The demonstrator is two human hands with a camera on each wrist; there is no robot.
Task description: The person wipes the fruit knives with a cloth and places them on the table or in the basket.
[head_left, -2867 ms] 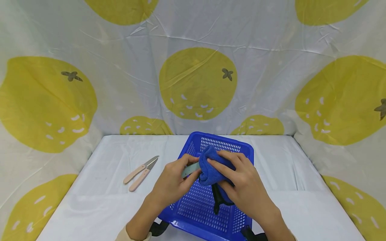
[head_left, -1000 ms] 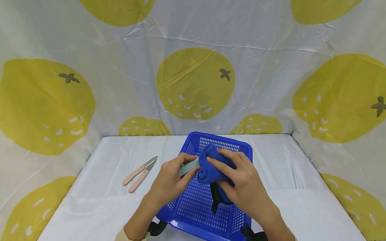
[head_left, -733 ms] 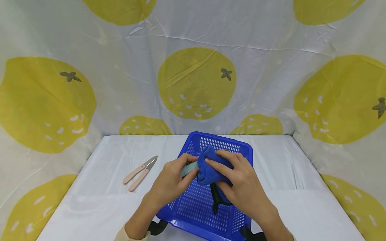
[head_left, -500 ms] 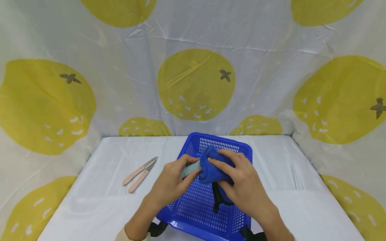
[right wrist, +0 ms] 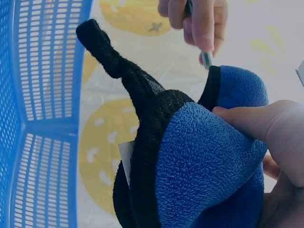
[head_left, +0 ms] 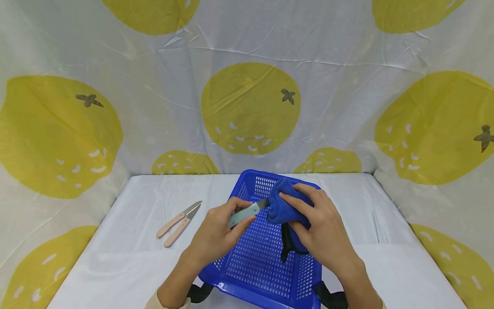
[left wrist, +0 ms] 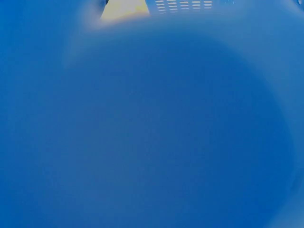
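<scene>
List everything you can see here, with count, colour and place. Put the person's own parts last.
green-handled knife: 1, pale green handle, in the left hand, blade end hidden by the cloth
cloth: 1, blue with black edging and strap, in the right hand
tag: 1, white, at the cloth's edge
pink-handled knives: 2, pale pink handles, on the table, left of the basket
basket: 1, blue, perforated, on the table under the hands
table: 1, white covering, under the basket
backdrop: 1, white with yellow fruit print, behind the table
black straps: 2, black, by the wrists
sleeves: 2, beige, bottom edge
left hand: 1, bare, gripping the green handle
right hand: 1, bare, gripping the cloth
</scene>
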